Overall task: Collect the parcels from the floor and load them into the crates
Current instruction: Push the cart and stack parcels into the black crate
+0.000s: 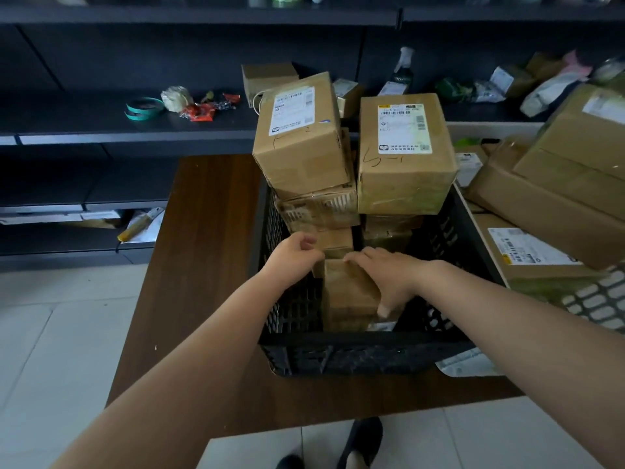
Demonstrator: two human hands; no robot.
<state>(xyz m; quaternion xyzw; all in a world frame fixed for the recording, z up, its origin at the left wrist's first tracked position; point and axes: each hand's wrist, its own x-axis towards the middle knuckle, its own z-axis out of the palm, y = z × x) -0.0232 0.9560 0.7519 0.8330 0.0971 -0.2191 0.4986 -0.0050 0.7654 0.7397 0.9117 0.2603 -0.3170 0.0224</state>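
Shelving, dark, across the back; top shelf cut off by the frame edge
Table, dark wood, standing on pale tile floor
Black crate, perforated plastic, on the table; its floor is hidden under parcels
Stacked cartons, right of the crate, partly out of frame; white crate below them, mostly cut off
Right labelled box, on top at the crate's far end; label text too small to read
Left labelled box, tilted, beside it on lower parcels
Small parcel, brown, at the crate's near end, lower half hidden by the wall
Right hand, fingers spread flat over the small parcel's top, thumb down its near side
Left hand, fingers loosely curled at the parcel's far left corner; whether it grips cannot be told
Tape roll, green, and wrappers, blurred, on the shelf
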